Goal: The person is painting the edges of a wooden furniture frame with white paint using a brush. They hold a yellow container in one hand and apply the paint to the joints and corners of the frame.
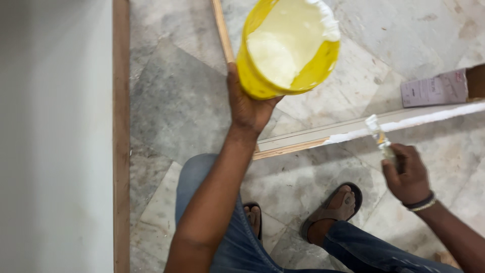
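Observation:
My left hand (pixel 247 106) grips the underside of a yellow tub (pixel 262 81), tilted toward me and partly filled with thick cream-white paste. My right hand (pixel 406 174) holds a small brush or scraper (pixel 379 134) smeared with white. Its tip rests on a long wooden strip (pixel 303 144) that runs across the marble floor. The strip's right portion is coated white and its left end is bare wood.
A tall white panel with a wooden edge (pixel 121 136) stands along the left. Another thin wooden strip (pixel 221 30) lies behind the tub. A cardboard box (pixel 434 88) sits at the right. My sandalled feet (pixel 336 207) are planted on the grey marble floor.

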